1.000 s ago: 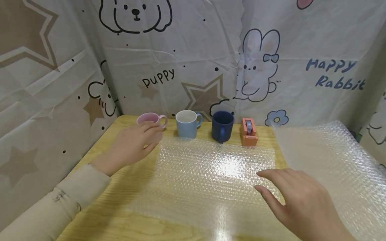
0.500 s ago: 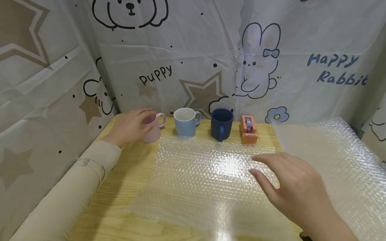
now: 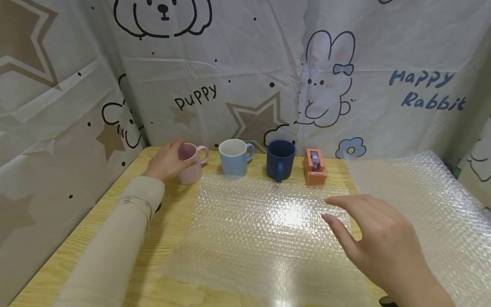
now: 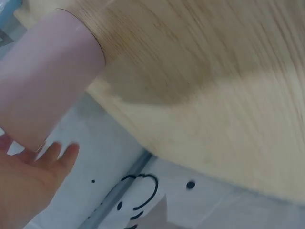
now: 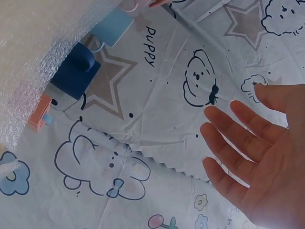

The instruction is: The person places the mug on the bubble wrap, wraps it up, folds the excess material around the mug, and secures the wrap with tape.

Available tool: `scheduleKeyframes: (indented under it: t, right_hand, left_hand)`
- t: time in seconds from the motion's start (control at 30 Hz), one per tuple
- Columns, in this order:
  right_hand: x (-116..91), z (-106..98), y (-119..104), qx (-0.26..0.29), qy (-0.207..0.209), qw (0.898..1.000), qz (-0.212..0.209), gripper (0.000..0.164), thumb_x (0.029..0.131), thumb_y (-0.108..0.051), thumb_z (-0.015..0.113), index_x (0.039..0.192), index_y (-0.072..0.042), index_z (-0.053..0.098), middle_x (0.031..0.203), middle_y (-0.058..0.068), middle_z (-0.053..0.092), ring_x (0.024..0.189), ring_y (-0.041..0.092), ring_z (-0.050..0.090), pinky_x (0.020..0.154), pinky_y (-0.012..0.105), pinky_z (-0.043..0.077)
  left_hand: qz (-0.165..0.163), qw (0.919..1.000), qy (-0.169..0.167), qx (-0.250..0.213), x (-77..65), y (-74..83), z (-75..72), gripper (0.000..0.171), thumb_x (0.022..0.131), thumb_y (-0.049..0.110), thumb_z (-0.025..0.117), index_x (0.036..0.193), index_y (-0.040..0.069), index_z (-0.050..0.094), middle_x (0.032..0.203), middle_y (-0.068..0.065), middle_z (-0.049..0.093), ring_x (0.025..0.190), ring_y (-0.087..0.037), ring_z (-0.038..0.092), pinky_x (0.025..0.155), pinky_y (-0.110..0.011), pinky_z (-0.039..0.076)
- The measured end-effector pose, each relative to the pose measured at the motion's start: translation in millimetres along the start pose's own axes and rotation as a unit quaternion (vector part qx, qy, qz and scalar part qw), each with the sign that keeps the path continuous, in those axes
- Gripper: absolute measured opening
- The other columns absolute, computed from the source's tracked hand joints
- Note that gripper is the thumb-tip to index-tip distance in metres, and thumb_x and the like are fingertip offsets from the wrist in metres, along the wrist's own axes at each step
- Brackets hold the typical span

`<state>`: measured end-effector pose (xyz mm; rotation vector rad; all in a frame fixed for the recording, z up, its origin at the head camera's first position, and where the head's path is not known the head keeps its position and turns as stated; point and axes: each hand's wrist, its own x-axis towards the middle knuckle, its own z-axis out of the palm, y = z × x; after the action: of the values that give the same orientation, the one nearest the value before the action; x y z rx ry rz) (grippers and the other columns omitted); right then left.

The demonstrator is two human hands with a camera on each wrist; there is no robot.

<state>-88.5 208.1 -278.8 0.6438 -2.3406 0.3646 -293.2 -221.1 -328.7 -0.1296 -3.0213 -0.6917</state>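
My left hand (image 3: 166, 161) is at the left side of a pink mug (image 3: 193, 174), its thumb across the front of the wall and fingers at the far rim. In the left wrist view, the fingertips (image 4: 70, 155) show by the rim of the pink mug (image 4: 52, 71), which stands on the wooden table. My right hand (image 3: 377, 238) hovers over the right edge of a sheet of bubble wrap (image 3: 245, 230), thumb and fingers apart, holding nothing. The right wrist view shows that hand (image 5: 257, 157) with its fingers spread and palm bare.
A light blue mug (image 3: 234, 164), a navy mug (image 3: 281, 160) and an orange tape dispenser (image 3: 315, 168) stand in a row along the back. More bubble wrap (image 3: 422, 204) lies at the right. A printed cloth (image 3: 245, 55) hangs behind the table (image 3: 88, 251).
My left hand has gone from above the front of the pink mug round to its left side, and its fingers have come in at the rim. The right hand has barely moved.
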Motion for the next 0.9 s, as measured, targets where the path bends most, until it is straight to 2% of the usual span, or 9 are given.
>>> scheduleKeyframes:
  t: [0.1,0.2,0.47,0.57,0.67,0.77,0.9]
  right_hand:
    - [-1.3,-1.2,3.0,-0.004,0.006,1.000,0.003,0.066,0.101,-0.061,0.032,0.104,-0.009,0.073,0.097,0.005,0.074,0.085,0.026,0.070,0.067,0.047,0.057]
    - [-1.8,-1.6,7.4,-0.005,0.012,1.000,0.003,0.066,0.101,-0.060,0.033,0.105,-0.008,0.073,0.098,0.007,0.074,0.086,0.029,0.070,0.068,0.048,0.057]
    - [-2.4,-1.8,21.6,0.002,0.024,1.000,-0.014,0.066,0.100,-0.061,0.036,0.113,-0.007,0.070,0.104,0.010,0.073,0.092,0.032,0.068,0.073,0.049,0.055]
    - [-2.4,-3.6,26.6,0.002,-0.008,1.000,0.001,0.068,0.098,-0.065,0.038,0.119,-0.008,0.068,0.111,0.011,0.071,0.099,0.034,0.067,0.079,0.053,0.054]
    - [-3.3,-5.9,32.5,-0.005,-0.053,0.998,0.025,0.057,0.094,-0.056,0.059,0.126,-0.009,0.064,0.121,0.013,0.067,0.107,0.038,0.063,0.085,0.058,0.051]
    - [-4.6,-9.0,40.2,-0.017,-0.096,0.994,0.053,0.057,0.087,-0.038,0.075,0.132,-0.008,0.059,0.129,0.017,0.062,0.114,0.042,0.058,0.090,0.061,0.047]
    - [-6.1,-13.3,52.4,-0.033,-0.140,0.985,0.092,0.062,0.089,-0.038,0.074,0.138,-0.007,0.054,0.135,0.020,0.056,0.121,0.045,0.050,0.094,0.065,0.041]
  left_hand:
    - [-0.023,0.9990,-0.010,-0.038,1.8,-1.2,4.0,0.094,0.088,0.046,0.070,0.156,0.003,0.021,0.150,-0.032,0.027,0.131,-0.049,0.038,0.106,-0.065,0.033]
    - [-0.034,0.9972,-0.006,-0.066,2.8,-2.1,7.8,0.097,0.086,0.042,0.074,0.156,0.003,0.018,0.147,-0.032,0.026,0.127,-0.050,0.042,0.105,-0.064,0.035]
    - [-0.033,0.9967,0.037,-0.065,-0.1,2.8,11.5,0.091,0.083,0.037,0.078,0.151,0.001,0.029,0.144,-0.030,0.033,0.124,-0.049,0.045,0.102,-0.064,0.039]
    - [-0.033,0.9961,0.050,-0.065,-1.6,5.6,10.8,0.093,0.082,0.037,0.079,0.152,0.001,0.029,0.145,-0.030,0.034,0.125,-0.049,0.045,0.102,-0.065,0.038]
    - [-0.037,0.9942,0.071,-0.073,-5.5,9.9,8.0,0.095,0.081,0.037,0.081,0.152,0.002,0.029,0.144,-0.028,0.036,0.124,-0.048,0.046,0.101,-0.065,0.038]
    - [-0.030,0.9911,0.100,-0.082,-9.2,14.9,3.1,0.095,0.080,0.037,0.082,0.152,0.004,0.030,0.140,-0.027,0.040,0.121,-0.047,0.048,0.099,-0.065,0.039]
    - [-0.008,0.9864,0.129,-0.102,-11.9,26.4,-6.4,0.093,0.079,0.036,0.083,0.152,0.007,0.032,0.140,-0.025,0.042,0.121,-0.043,0.048,0.098,-0.062,0.041]
